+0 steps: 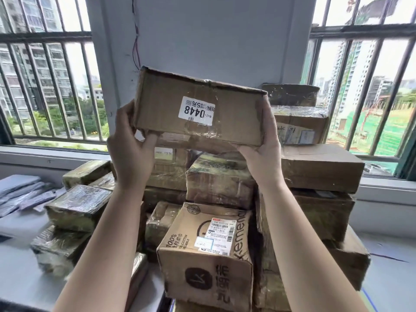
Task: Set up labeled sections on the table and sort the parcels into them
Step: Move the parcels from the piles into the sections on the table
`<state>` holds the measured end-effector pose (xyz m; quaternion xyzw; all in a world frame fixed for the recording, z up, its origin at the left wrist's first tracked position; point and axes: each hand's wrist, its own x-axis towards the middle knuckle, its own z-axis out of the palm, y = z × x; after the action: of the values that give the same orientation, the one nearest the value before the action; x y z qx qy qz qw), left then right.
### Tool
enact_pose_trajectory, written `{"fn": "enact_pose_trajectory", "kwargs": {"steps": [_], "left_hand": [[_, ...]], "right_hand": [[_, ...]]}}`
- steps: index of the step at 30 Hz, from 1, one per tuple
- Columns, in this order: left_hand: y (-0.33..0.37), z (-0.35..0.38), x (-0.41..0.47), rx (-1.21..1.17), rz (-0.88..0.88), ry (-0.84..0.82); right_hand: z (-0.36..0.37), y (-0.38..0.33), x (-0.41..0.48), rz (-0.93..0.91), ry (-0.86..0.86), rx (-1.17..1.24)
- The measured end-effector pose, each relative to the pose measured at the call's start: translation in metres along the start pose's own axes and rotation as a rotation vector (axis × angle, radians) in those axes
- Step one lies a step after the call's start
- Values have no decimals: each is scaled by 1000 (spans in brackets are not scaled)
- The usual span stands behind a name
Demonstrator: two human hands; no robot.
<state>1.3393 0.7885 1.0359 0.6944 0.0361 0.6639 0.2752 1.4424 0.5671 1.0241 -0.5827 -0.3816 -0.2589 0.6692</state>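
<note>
I hold a flat brown cardboard parcel (200,106) up in the air above a heap of parcels. Its white sticker reads 0448 upside down. My left hand (130,143) grips its left end, thumb on the front and fingers curled under the bottom edge. My right hand (263,143) grips its right end the same way. Below lies the pile of taped cardboard parcels (213,183), with a printed box (207,248) bearing a shipping label at the front.
The pile covers the middle of a pale table (20,273). Grey plastic mailer bags (20,192) lie at the far left. Behind stand a wall pillar (202,37) and barred windows (45,86) on both sides, with a sill below.
</note>
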Motion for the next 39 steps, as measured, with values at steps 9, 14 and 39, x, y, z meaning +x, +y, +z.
{"fn": "enact_pose_trajectory", "kwargs": {"steps": [9,14,39], "left_hand": [[76,-46,-42,-43,34,53],[92,-62,-66,8,-45,-27],[108,-133,-80,442,-33,-196]], "right_hand": [[-45,-81,-32,-113,65,-23],[-65,-118,-50,-119,55,-20],[-68,-101,-147,371,-139,143]]}}
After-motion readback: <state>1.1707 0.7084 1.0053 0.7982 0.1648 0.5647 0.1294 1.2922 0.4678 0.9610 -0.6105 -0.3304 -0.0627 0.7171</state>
